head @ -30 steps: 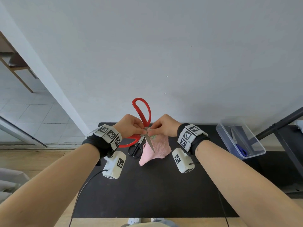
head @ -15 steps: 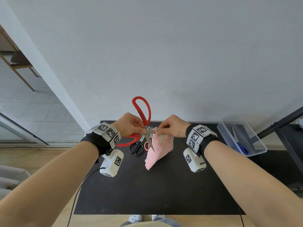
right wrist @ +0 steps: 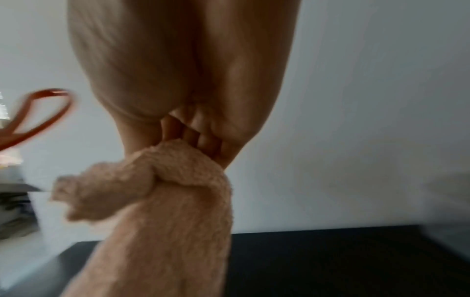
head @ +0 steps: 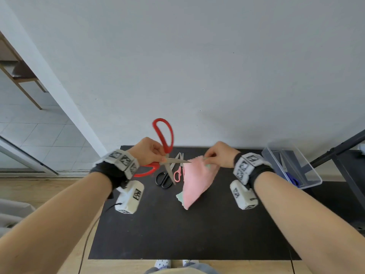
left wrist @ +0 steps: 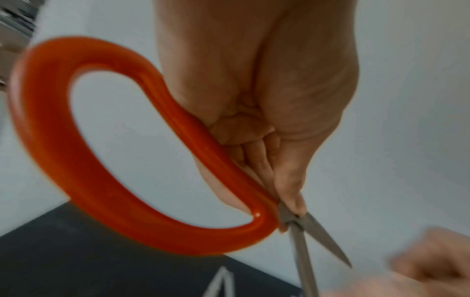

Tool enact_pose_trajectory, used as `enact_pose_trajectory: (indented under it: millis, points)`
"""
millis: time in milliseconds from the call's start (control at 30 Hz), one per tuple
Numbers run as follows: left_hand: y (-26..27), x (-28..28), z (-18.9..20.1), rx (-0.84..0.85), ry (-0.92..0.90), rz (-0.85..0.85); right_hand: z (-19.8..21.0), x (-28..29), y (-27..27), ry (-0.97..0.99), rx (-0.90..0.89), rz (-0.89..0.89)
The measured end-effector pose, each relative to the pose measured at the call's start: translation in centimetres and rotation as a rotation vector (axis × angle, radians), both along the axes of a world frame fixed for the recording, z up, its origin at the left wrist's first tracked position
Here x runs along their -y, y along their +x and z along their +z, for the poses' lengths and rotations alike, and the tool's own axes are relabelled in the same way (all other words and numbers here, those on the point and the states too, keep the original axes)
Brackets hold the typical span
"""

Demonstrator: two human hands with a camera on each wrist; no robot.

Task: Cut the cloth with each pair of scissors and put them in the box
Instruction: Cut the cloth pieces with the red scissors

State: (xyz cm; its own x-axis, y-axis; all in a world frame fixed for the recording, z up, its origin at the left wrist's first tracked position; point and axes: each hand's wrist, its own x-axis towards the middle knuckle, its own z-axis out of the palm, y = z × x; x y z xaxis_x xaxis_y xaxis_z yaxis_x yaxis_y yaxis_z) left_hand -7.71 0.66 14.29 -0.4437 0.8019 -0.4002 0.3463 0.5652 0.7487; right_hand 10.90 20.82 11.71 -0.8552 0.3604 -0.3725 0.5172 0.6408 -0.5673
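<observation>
— Hands have drawn apart since a second ago: the left hand (head: 148, 153) grips the red scissors (head: 165, 135) near the pivot, blades parted, tips just at the cloth's edge.

— And the pink cloth (head: 195, 180)?

— Pinched by the right hand (head: 219, 155), hanging over the black mat (head: 197, 234). Probably mid-cut; the box (head: 308, 175) sits well off right.

Red scissors (left wrist: 106, 180): glossy plastic handles, matt metal blades. Cloth (right wrist: 162, 211): fuzzy pink terry. Box (head: 308, 175): clear smooth plastic.
</observation>
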Motion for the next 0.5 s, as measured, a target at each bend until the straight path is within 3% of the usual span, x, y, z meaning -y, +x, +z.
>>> enact_pose_trajectory:
  millis: [100,200,333,500]
  points:
    - [-2.8,1.9,-0.1,-0.109,-0.025,0.070,-0.9,-2.6,2.6,-0.024,-0.055,-0.179]
    - [-2.9,1.9,-0.2,-0.070,-0.029,0.066,-1.1,-2.5,2.5,-0.168,-0.188,-0.343]
    - [-1.3,0.9,-0.5,0.028,0.006,0.025,-1.1,-1.0,1.2,-0.291,-0.258,-0.408]
    - [-0.1,-0.1,-0.8,0.057,0.080,0.106,-2.4,0.5,0.7,-0.571,-0.383,-0.605]
